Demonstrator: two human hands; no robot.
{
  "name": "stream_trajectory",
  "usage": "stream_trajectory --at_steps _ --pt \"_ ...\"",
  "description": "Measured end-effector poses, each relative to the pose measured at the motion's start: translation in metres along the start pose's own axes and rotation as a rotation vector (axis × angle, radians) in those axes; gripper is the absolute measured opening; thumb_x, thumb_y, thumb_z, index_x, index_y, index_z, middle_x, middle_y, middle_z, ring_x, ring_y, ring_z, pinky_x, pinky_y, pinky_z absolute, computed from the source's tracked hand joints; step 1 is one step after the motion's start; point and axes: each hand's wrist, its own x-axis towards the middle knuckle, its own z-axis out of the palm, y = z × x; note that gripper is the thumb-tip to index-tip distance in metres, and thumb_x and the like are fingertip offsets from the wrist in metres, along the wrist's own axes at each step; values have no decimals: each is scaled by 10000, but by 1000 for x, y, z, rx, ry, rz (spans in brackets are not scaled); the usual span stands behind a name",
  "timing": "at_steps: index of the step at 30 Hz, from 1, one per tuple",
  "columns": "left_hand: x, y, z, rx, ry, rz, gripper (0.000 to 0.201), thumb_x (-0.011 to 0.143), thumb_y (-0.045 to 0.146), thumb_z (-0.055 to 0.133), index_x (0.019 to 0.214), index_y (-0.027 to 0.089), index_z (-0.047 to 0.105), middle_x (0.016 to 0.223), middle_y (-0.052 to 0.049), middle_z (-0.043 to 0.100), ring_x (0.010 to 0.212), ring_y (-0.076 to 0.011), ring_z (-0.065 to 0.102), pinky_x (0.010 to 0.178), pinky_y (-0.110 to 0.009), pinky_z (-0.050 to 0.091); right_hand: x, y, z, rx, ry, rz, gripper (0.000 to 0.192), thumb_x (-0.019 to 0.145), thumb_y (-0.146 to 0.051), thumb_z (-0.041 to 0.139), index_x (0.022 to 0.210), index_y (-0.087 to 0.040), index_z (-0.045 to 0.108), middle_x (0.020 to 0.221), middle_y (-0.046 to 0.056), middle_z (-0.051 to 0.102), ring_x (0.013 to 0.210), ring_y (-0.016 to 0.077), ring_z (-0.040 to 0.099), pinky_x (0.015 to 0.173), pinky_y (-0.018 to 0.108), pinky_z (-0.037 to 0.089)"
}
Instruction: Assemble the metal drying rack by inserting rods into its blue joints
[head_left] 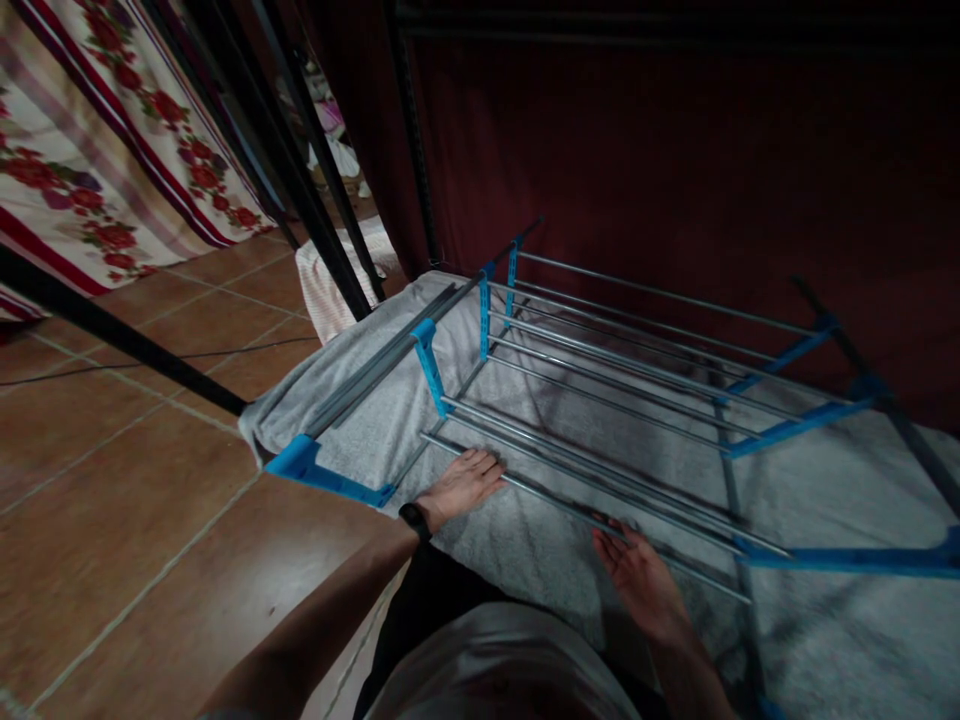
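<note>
The left hand [463,483] is lying flat, fingers together and extended, on the nearest steel rod [555,503] of a folding clothes drying rack [600,390] with blue plastic joints [430,365]. The right hand [637,572] is resting further along the same rod, fingers loosely spread and touching it from the near side; neither hand is clamped around anything. The rack is lying collapsed on a grey towel [525,545] that is covering the tiled floor [127,500], its rods running parallel from the left joints towards the blue arms [795,425] on the right.

Judging from the pose, both hands are bearing on 1 thin rod, so pressing evenly at the 2 contact points should be keeping it from bowing or slipping out of its joints; fingers are best kept clear of the blue hinges, which could pinch.

Behind the rack a dark red curtain [675,160] is hanging, black poles [300,150] are crossing the upper left, and a floral cloth [97,150] is hanging beyond them. No containers are showing anywhere in view, so nothing is being held inside one
</note>
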Motion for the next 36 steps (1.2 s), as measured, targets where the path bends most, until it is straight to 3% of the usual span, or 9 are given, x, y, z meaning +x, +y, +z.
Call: stream_trajectory --at_steps 15,22,26,29,36 --pt "0 -2 0 -12 7 31 398 1048 403 337 1214 163 608 1039 -92 633 1006 -217 570 962 -386 435 -4 3 -2 -23 -14 10 189 762 -312 776 927 -229 733 1024 42 763 1027 193 706 981 334 564" --pt "1 -3 2 -25 11 30 376 1046 397 349 1151 163 624 1014 -87 634 989 -214 567 942 -376 441 -11 6 4 -158 -133 42 358 718 -427 807 971 -181 753 1204 137 714 1151 243 658 1056 394 492" --pt "2 -2 1 -22 1 32 354 1046 389 359 1073 170 636 992 -77 634 974 -207 569 943 -366 437 -13 8 14 -281 -140 37 392 694 -443 821 991 -199 750 1143 122 737 1101 263 677 1010 442 508" --pt "2 -2 -1 -5 -14 29 363 1047 394 349 1042 171 636 980 -78 631 952 -206 570 933 -364 437 -19 11 22 -402 -102 -65 337 697 -462 820 933 -231 754 1082 89 751 1040 265 683 981 443 517" --pt "0 -1 -2 -8 0 23 346 1048 377 350 1081 174 629 980 -79 639 965 -209 580 921 -368 445 -35 2 35 -788 34 -517 190 808 -420 734 953 -299 756 1022 26 723 1014 238 629 1059 388 431"
